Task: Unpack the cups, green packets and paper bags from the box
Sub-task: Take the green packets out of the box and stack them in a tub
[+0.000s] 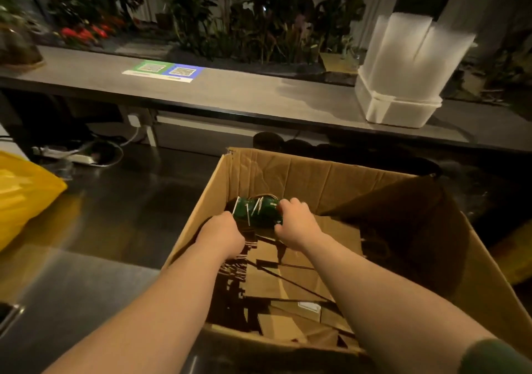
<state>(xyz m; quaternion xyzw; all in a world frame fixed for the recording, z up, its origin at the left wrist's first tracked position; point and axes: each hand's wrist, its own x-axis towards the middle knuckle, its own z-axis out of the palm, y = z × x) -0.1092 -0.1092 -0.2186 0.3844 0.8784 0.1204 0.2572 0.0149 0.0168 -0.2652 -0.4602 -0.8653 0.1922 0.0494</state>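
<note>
Cardboard box point(316, 172): open-topped, at 5 o'clock of view.
Paper bags point(276, 281): flat, loosely layered over the box floor, with handles bunched toward 9 o'clock.
Green packets point(256, 211): one bundle at 12 o'clock inside the box, near the far wall, resting on the bags.
Left hand point(221, 235), right hand point(296, 224): curled round the bundle's 9 and 3 o'clock ends, holding it.
Best lifted level and straight up, pressed inward from both ends so no packet slips loose, and kept clear of the bag handles.
</note>
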